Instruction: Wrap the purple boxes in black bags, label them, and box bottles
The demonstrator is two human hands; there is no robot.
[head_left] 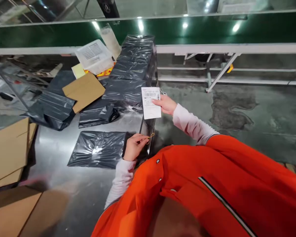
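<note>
My right hand [166, 104] pinches a white printed label sheet [151, 112] with barcodes, thumb across its front. Between the fingertips of my left hand [135, 146] is a thin yellowish rubber band [151, 136], over the table's edge. Just left of that hand, a flat black plastic parcel [97, 149] lies on the metal table. Beyond the label stands a row of black wrapped parcels [128, 70]. Another folded black plastic bag [96, 116] rests in front of this row.
Brown cardboard pieces [85, 89] lie on the black plastic, with a white plastic basket [95, 56] behind. More cardboard [8, 149] covers the left side of the metal table [51, 148]. A green conveyor belt [167, 31] crosses the far side, its white frame legs [223, 72] on the floor.
</note>
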